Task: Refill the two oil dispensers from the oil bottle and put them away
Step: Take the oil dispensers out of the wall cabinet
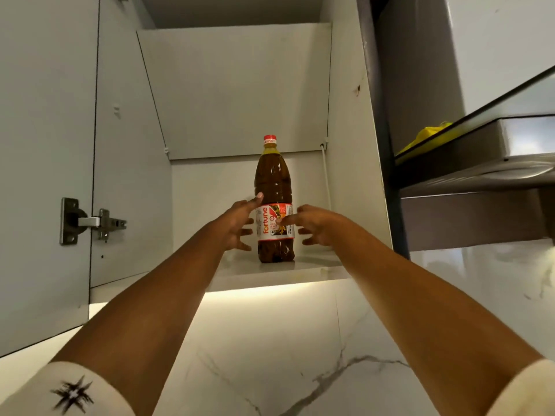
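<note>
On the lower shelf (312,267) of an open wall cabinet, seen from below, an oil bottle (274,181) is stood upright, slightly right of the shelf's middle and near its front edge. The bottle is filled with dark brown oil, closed with a red cap, and wrapped in a red and white label. Both bare arms are stretched up toward it. The left hand (237,225) is held just left of the bottle with its fingers spread apart and its thumb raised close against the bottle's side above the label. The right hand (318,225) is held just right of the bottle, fingers likewise spread and loosely bent, with the thumb laid across the front of the label; whether real contact is made cannot be told. Nothing is clasped by either hand. An upper shelf (234,91) is seen above the bottle. The cabinet door (45,145) is swung open at the left, carried on a metal hinge (90,221). A marble-patterned wall (270,340) is lit below the cabinet, and a steel chimney hood (480,175) with something yellow (426,135) on top is seen at the right.
</note>
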### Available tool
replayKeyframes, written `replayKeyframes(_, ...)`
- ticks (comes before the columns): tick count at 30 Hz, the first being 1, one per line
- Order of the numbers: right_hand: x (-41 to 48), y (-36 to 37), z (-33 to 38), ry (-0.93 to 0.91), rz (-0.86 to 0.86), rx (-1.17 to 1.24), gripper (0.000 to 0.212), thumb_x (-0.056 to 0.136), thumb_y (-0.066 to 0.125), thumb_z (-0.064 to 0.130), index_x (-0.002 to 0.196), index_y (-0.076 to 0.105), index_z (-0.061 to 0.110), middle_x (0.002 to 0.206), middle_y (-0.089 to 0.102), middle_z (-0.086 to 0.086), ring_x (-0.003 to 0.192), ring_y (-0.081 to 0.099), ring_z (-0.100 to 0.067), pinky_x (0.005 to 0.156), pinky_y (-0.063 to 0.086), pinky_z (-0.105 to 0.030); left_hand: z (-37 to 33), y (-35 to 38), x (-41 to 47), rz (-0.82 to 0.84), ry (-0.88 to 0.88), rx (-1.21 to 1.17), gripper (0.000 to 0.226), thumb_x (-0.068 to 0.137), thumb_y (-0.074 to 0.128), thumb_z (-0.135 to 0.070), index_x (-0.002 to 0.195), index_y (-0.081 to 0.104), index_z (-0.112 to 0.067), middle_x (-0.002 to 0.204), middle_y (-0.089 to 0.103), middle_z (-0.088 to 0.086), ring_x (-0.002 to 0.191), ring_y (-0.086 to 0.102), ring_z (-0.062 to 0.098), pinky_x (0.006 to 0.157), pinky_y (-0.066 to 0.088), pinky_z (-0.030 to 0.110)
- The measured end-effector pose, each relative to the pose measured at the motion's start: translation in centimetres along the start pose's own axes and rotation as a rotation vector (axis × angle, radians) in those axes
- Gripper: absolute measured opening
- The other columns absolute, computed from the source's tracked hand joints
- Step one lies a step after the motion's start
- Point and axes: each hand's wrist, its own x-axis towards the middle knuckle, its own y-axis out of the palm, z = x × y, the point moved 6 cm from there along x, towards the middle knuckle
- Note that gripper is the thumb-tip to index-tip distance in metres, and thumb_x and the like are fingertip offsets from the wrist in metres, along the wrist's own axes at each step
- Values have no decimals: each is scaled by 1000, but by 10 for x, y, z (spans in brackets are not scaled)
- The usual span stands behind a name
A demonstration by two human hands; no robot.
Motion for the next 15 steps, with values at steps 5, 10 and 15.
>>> replayKeyframes(5,21,12,4,-10,107,79,60,83,70,24,134,40,17,134,51,-10,124,46,-31,104,37,-50,2,11,20,140,-8,-6,75,82,52,-65,144,34,-26,145,42,11,132,41,37,98,37,66)
replayKeyframes(10,27,17,7,-48,85,58,67,82,70,29,138,34,21,132,52,-10,120,49,-32,100,38,-52,4,10,22,145,-10,-5,77,79,54,-65,143,36,-27,144,43,11,131,42,37,97,38,67)
replayKeyframes(15,9,17,13,-147,110,63,57,82,67,40,130,43,22,119,59,-5,110,56,-26,92,44,-45,-6,5,0,158,17,32,69,81,56,-62,138,40,-28,138,46,12,127,46,36,93,43,64)
